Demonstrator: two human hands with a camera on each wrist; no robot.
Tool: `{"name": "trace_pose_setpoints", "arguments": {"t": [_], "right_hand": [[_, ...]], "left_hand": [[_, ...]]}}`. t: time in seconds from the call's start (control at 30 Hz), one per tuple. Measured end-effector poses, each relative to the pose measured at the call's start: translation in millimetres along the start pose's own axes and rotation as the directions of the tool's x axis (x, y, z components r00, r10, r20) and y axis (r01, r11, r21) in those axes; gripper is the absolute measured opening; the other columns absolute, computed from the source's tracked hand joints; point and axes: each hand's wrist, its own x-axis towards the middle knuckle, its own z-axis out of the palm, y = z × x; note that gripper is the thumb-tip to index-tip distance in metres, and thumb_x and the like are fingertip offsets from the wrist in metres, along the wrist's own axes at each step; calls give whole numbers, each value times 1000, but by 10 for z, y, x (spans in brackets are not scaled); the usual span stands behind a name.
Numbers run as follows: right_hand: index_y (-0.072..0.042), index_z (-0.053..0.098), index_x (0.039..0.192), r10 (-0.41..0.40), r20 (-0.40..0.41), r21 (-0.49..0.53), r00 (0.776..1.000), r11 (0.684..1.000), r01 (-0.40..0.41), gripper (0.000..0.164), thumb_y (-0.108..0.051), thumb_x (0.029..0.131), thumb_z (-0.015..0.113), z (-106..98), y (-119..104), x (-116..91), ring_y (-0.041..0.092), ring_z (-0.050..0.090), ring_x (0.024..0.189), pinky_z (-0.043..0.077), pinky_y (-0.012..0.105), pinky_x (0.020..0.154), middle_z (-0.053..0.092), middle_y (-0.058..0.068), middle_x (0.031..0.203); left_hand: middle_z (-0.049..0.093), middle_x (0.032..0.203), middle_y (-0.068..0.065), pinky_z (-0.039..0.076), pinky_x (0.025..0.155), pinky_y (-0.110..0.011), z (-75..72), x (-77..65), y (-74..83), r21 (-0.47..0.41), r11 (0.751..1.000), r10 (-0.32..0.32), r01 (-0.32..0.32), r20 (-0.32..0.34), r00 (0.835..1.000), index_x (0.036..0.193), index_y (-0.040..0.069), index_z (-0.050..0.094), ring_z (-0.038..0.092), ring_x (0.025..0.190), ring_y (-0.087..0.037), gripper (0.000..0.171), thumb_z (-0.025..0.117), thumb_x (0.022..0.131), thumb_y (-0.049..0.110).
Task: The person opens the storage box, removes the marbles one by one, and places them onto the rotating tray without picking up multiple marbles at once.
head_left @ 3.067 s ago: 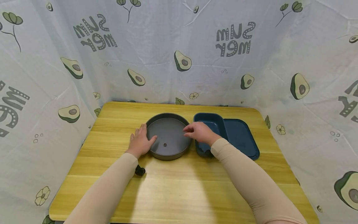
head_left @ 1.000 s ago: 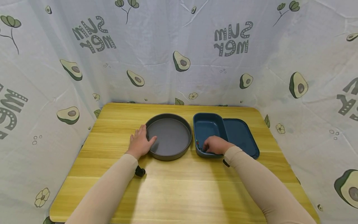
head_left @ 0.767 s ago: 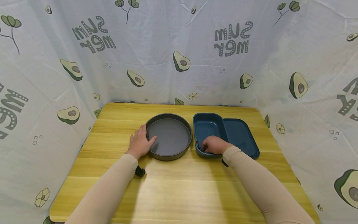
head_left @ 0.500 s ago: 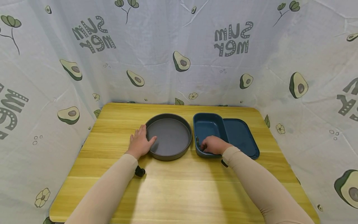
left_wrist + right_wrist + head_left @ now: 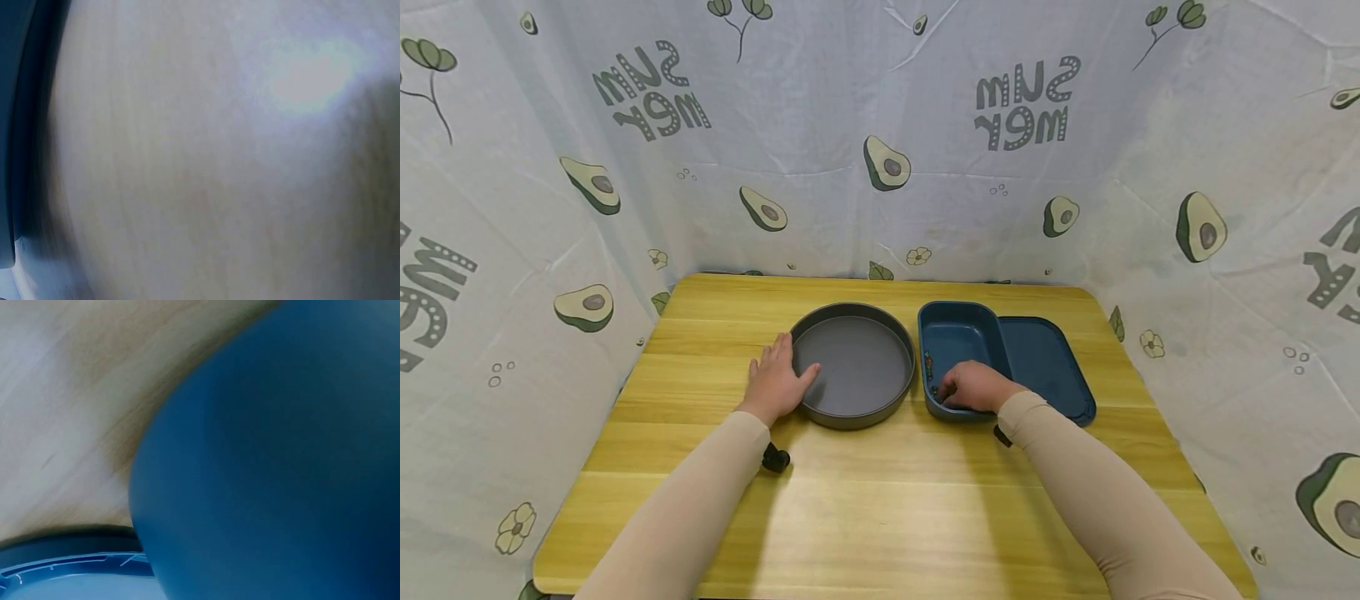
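Note:
In the head view my left hand (image 5: 775, 384) lies with spread fingers against the left side of a round grey pan (image 5: 857, 367), thumb over its rim. The same view shows my right hand (image 5: 976, 387) reaching into the near end of a deep blue rectangular container (image 5: 958, 325), fingers bent down towards its floor. Small dark, red and green pieces (image 5: 928, 367) lie along the container's left wall, beside my fingertips. I cannot tell whether those fingers pinch a piece. The container's outer wall (image 5: 250, 456) fills much of the right wrist view.
A flat blue lid or tray (image 5: 1048, 367) lies against the container's right side. Everything stands on a wooden table (image 5: 865, 517). A patterned curtain (image 5: 820, 125) hangs behind and at both sides. Black wrist-camera mounts show below each wrist.
My right hand has moved from above the pan's right rim down into the container, where its fingers shift slightly. A small dark piece seen in the pan earlier no longer shows. My left hand stays put.

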Motion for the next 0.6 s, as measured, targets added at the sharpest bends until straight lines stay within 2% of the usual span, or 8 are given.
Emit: {"name": "trace_pose_setpoints", "arguments": {"t": [0.37, 0.6], "right_hand": [[-18, 84, 98, 10, -33, 19, 999, 1000, -9, 7, -16, 93, 80, 1, 22, -23, 9, 68, 84, 61, 34, 80, 79, -6, 93], [-19, 83, 97, 43, -50, 32, 998, 999, -41, 5, -19, 93, 81, -4, 24, -37, 9, 66, 85, 60, 34, 82, 78, -8, 93]], "left_hand": [[11, 178, -18, 6, 129, -71, -1, -10, -4, 0, 1000, -2, 2, -2, 1000, 170, 5, 7, 12, 162, -49, 95, 48, 106, 61], [11, 178, -17, 6, 129, -71, 1, -20, -10, 0, 1000, 0, 0, -4, 1000, 170, 5, 7, 12, 162, -49, 95, 48, 106, 61]]}}
